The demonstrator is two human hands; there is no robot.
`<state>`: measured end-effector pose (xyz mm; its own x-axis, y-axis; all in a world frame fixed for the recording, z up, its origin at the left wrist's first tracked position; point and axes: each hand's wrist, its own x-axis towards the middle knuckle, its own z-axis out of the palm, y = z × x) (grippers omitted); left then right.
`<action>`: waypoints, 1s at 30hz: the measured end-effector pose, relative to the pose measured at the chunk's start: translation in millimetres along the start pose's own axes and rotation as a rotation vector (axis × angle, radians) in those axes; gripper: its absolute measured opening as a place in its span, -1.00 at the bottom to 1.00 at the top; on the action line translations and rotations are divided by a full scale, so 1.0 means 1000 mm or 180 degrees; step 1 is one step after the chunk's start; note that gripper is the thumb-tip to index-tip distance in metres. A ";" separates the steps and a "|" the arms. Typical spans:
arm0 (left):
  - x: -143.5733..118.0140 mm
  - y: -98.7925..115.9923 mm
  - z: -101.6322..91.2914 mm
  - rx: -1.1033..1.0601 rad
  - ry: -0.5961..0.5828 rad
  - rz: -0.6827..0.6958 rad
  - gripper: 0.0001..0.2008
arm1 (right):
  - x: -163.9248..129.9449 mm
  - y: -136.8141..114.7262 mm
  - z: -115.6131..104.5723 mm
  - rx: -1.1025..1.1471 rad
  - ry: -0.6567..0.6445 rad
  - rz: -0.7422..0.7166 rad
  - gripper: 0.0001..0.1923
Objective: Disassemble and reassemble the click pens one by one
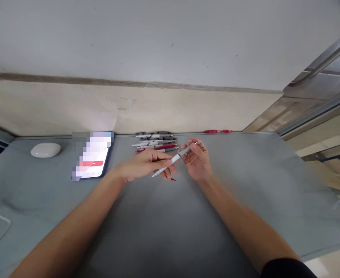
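Note:
A white pen with a grey grip section [175, 158] is held in the air between my two hands, slanting up to the right. My left hand [143, 163] pinches its white barrel between thumb and fingers, and the clicker end sticks out at lower left. With thumb and fingertips, my right hand [198, 159] grips the grey section near the tip. Just beyond my left hand lies a row of several pens [155, 146], white, grey, black and red, side by side on the grey table. A small red thing [173, 179] shows below my left fingers; its kind is unclear.
A phone with a lit screen [93, 156] lies left of the pens, partly blurred out. Farther left sits a white rounded case [45, 150]. A red pen [218, 131] rests at the back edge of the table [245, 170], against the wall [170, 110].

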<state>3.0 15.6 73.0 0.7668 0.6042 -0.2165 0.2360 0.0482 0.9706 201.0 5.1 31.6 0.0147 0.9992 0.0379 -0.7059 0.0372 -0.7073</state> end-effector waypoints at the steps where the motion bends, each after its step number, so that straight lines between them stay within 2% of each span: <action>1: 0.000 0.001 0.001 0.0032 -0.0011 -0.0004 -0.68 | 0.000 0.001 0.001 0.0033 0.0004 -0.0001 -0.78; 3: 0.002 0.002 0.005 0.0335 0.0164 0.0063 -0.73 | 0.000 0.002 0.003 0.0065 0.0108 -0.0021 -0.75; 7: 0.005 0.002 0.011 0.1219 0.0967 0.0312 -0.77 | 0.001 0.006 0.006 0.0048 0.0599 -0.0159 -0.68; 9: 0.006 0.000 0.011 0.1391 0.1114 0.0330 -0.75 | 0.001 0.007 0.006 0.0034 0.0714 -0.0157 -0.67; 13: 0.006 -0.002 0.004 0.1073 0.0898 0.0325 -0.76 | 0.000 0.005 0.003 -0.0059 0.0424 0.0001 -0.73; 19: -0.001 0.006 -0.002 0.0484 0.0108 0.0166 -0.69 | 0.000 -0.001 -0.001 -0.0093 -0.0024 0.0079 -0.76; 23: -0.003 0.008 0.000 0.0249 -0.0170 0.0152 -0.66 | -0.002 0.000 0.001 -0.0009 -0.0198 0.0073 -0.77; 26: -0.001 0.007 0.003 0.0478 0.0030 0.0175 -0.71 | -0.001 0.002 0.005 -0.0008 -0.0038 0.0054 -0.75; 30: 0.003 0.003 0.008 0.1102 0.0807 0.0241 -0.79 | 0.000 0.005 0.010 0.0023 0.0543 -0.0066 -0.72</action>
<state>11.3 11.3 74.7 0.6291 0.7741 -0.0714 0.4041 -0.2472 0.8807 190.7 5.2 35.3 0.1488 0.9865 -0.0683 -0.7092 0.0583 -0.7026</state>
